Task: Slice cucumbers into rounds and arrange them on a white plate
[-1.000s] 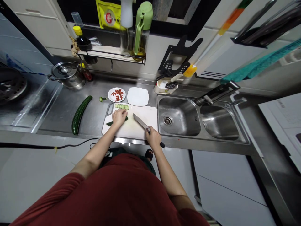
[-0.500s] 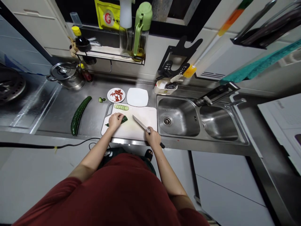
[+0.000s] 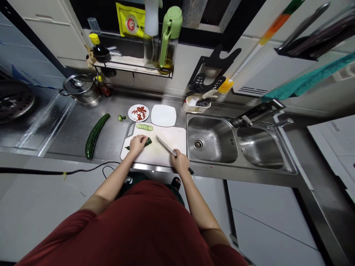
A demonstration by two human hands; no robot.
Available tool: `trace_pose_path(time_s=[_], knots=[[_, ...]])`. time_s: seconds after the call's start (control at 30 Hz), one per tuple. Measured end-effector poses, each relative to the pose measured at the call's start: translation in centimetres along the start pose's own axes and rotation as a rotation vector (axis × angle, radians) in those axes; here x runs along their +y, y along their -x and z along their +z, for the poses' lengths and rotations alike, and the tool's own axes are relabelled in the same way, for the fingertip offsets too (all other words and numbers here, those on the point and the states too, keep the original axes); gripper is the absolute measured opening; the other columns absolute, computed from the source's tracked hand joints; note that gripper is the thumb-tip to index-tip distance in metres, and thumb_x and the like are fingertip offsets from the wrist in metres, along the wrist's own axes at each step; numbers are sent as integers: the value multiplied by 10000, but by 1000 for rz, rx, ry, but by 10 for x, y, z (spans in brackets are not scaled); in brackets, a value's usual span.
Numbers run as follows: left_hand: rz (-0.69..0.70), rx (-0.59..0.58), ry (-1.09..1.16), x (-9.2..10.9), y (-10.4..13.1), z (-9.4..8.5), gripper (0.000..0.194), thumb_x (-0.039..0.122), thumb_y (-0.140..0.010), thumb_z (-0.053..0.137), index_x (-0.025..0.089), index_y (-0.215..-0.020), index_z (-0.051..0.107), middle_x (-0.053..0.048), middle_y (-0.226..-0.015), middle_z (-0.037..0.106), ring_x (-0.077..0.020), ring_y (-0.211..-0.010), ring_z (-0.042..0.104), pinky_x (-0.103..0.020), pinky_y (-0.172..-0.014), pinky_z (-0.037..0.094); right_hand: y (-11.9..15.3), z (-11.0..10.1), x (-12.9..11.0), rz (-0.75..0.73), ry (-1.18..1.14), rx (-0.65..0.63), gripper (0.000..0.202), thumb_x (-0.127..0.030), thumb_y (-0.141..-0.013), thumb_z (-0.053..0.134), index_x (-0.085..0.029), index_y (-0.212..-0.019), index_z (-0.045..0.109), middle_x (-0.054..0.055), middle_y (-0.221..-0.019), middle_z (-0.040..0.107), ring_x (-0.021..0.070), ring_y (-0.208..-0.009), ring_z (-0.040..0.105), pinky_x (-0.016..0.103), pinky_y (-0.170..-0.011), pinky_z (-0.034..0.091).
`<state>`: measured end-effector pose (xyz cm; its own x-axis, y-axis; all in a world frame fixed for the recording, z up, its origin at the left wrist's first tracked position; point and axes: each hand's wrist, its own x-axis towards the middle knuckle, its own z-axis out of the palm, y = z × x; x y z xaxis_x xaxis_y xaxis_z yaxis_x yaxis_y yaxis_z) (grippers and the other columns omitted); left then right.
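Observation:
My left hand (image 3: 137,145) is closed over a dark green cucumber piece (image 3: 148,141) on the white cutting board (image 3: 158,157); part of the piece is hidden under the fingers. In my right hand (image 3: 181,162) is the black handle of a knife (image 3: 165,144), its blade pointing up and left, apart from the cucumber. Several pale cucumber slices (image 3: 144,127) lie in a row along the board's upper left edge. Behind the board are a plate of chopped red pieces (image 3: 138,113) and a white square plate (image 3: 163,115).
A whole cucumber (image 3: 96,136) and small cucumber ends (image 3: 121,118) lie left of the board. A lidded steel pot (image 3: 81,90) stands at the back left. The double sink (image 3: 212,138) is on the right. Bottles stand on a wall shelf (image 3: 133,67).
The whole view has shifted slightly. Both hands, the knife and the cucumber piece keep nearly the same places on the board.

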<state>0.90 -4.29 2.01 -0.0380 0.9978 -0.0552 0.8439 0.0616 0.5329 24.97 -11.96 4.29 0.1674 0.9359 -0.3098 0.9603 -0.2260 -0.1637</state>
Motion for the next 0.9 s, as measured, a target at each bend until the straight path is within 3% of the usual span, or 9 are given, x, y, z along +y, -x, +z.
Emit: trace_pose_path(time_s=[0.5,0.9], knots=[[-29,-35,169,3,12,-3,259,429,-848,538,254,-963,689,-9,-993,705,-171,-902,626,-261,-755,442,-1,-1,-7,-43,-53,-49,405,-421,-981,300,-270,-1268,541,75,-1026,687,211,-955,629,276,-776,399],[69,4,-17,19,35,4,262,433,-871,532,284,-1043,662,-12,-1097,664,-188,-996,592,-288,-807,427,13,-9,-39,-238,31,-168,351,-362,-995,266,-186,-1127,540,100,-988,677,224,-934,634,288,-773,416]])
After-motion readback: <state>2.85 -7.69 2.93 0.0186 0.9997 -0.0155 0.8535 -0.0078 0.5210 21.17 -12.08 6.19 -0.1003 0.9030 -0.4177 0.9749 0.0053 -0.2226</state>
